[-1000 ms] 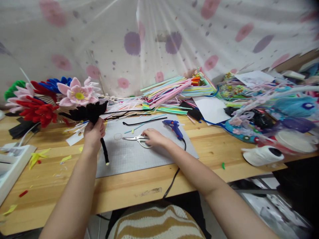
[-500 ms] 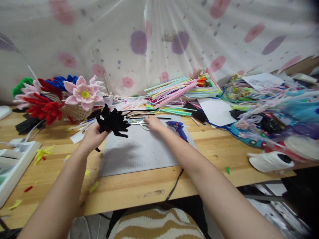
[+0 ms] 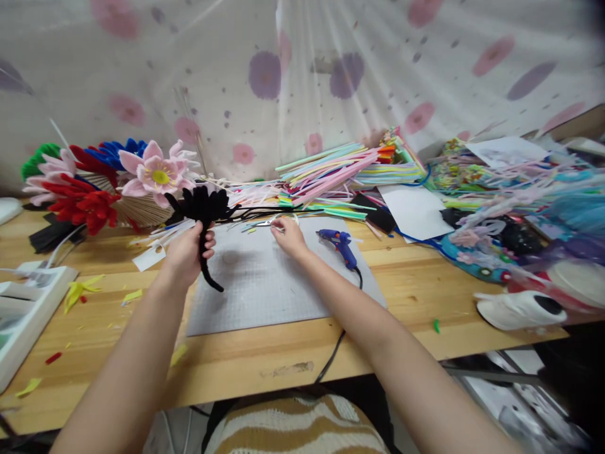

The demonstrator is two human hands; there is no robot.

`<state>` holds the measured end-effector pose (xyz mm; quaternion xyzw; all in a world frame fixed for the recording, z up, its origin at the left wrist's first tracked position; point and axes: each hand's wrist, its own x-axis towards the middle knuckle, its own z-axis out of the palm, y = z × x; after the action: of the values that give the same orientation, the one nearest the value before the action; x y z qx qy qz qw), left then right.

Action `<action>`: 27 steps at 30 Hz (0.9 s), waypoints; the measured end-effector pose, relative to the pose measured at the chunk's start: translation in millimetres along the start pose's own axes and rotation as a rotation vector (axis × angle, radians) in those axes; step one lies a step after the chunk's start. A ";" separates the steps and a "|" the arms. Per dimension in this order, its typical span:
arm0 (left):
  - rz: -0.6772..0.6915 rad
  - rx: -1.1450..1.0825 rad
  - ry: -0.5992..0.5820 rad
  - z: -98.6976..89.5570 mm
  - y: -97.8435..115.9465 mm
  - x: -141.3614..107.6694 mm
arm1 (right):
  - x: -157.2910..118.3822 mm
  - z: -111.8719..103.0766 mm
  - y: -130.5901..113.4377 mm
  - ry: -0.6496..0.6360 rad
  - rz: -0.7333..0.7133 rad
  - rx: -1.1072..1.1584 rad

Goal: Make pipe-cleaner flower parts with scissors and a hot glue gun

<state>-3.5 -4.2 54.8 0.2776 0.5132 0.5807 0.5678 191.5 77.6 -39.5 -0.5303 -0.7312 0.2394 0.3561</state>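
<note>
Stem (image 3: 205, 261) of a black flower (image 3: 204, 203) sits wrapped in the left hand (image 3: 186, 253); right hand (image 3: 288, 236) meets scissors (image 3: 264, 224), grip unclear, near the grey mat's (image 3: 265, 287) far edge, with room nearer.

Left of centre, we see a black flower (image 3: 204, 203) with matt, fuzzy, chenille-like petals. Near the middle, the scissors (image 3: 263, 224) show metal blades; the grey mat (image 3: 259, 290) looks dull. We find smooth blue plastic on the glue gun (image 3: 341, 244), grained wood across the surface (image 3: 416, 277), and glossy, creased plastic sheeting (image 3: 312, 31) along the top.
</note>
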 end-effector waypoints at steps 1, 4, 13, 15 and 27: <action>-0.016 -0.085 0.015 7.4 -3.7 -0.1 | -9.8 1.1 -6.7 -0.066 -0.003 0.126; 0.059 -0.285 0.099 29.0 -18.8 -0.3 | -40.6 1.2 -30.7 -0.280 -0.097 0.372; 0.116 -0.453 -0.107 48.0 -49.1 -20.9 | -71.0 -4.9 -49.7 -0.362 -0.200 0.272; 0.056 -0.363 -0.146 39.6 -54.6 -26.7 | -73.0 -3.5 -44.8 -0.368 -0.244 0.293; 0.203 -0.258 -0.130 15.8 -75.4 -47.3 | -96.0 2.0 -48.4 -0.397 -0.368 0.356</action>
<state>48.6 -57.3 3.5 0.2899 0.3659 0.6770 0.5690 178.3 -28.8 -31.1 -0.2614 -0.8168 0.3938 0.3308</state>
